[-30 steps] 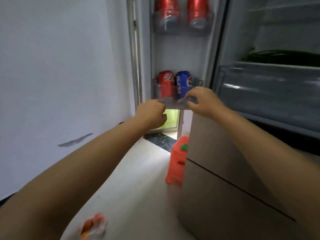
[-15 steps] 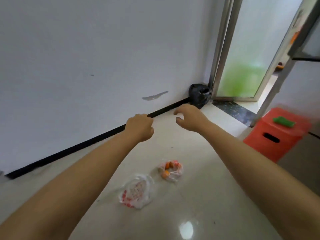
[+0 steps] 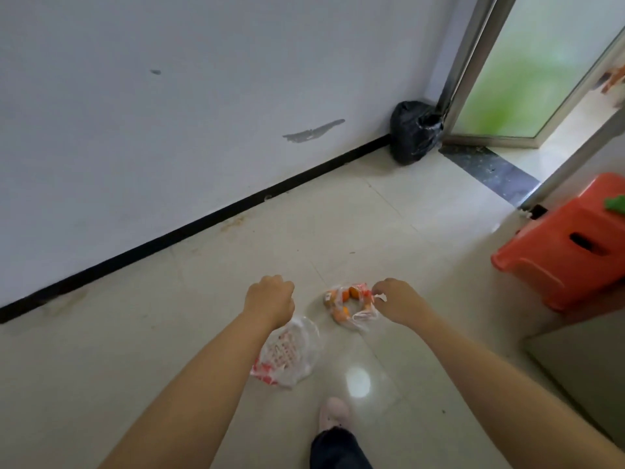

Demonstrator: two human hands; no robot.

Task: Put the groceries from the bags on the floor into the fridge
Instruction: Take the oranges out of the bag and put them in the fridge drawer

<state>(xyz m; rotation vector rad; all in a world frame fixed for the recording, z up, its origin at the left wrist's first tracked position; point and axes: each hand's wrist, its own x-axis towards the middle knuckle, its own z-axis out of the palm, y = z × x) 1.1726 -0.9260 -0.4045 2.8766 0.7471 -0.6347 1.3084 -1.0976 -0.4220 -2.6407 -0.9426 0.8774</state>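
Bag of oranges (image 3: pixel 350 306): on floor tiles (image 3: pixel 203 316), ready for pickup.
Right hand (image 3: pixel 397 301): fingertips pinching its plastic edge, probably for lifting.
Left hand (image 3: pixel 270 296): curled, empty, above flattened second bag (image 3: pixel 289 357).

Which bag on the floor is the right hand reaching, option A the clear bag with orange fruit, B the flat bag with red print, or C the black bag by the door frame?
A: the right hand is at the edge of the clear bag with orange fruit.
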